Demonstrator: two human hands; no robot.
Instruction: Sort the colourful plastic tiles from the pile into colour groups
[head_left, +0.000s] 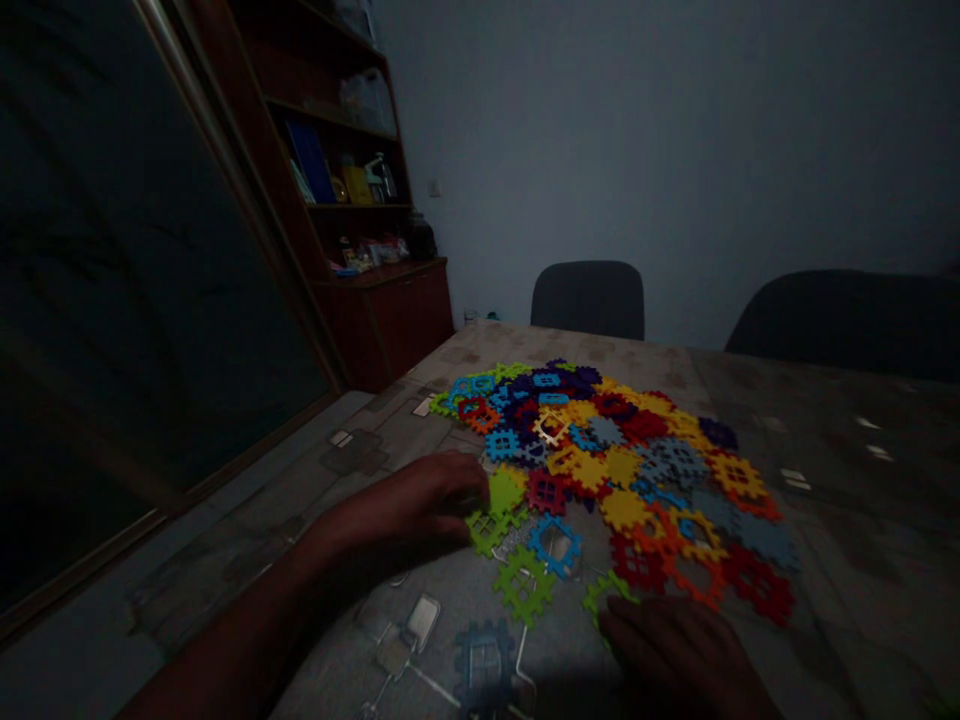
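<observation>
Left hand (pixel 442 497), thumb and fingers parted, meets pile's (pixel 622 467) near-left edge; right hand (pixel 679 645), grip unclear, at green piece (pixel 606 593) nearside.

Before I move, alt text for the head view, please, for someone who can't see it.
Left hand at lime-green pieces, right hand at another, on the near side of a spread of colourful notched pieces on a dim table. Behind: two dark chairs, a shelf unit.
</observation>
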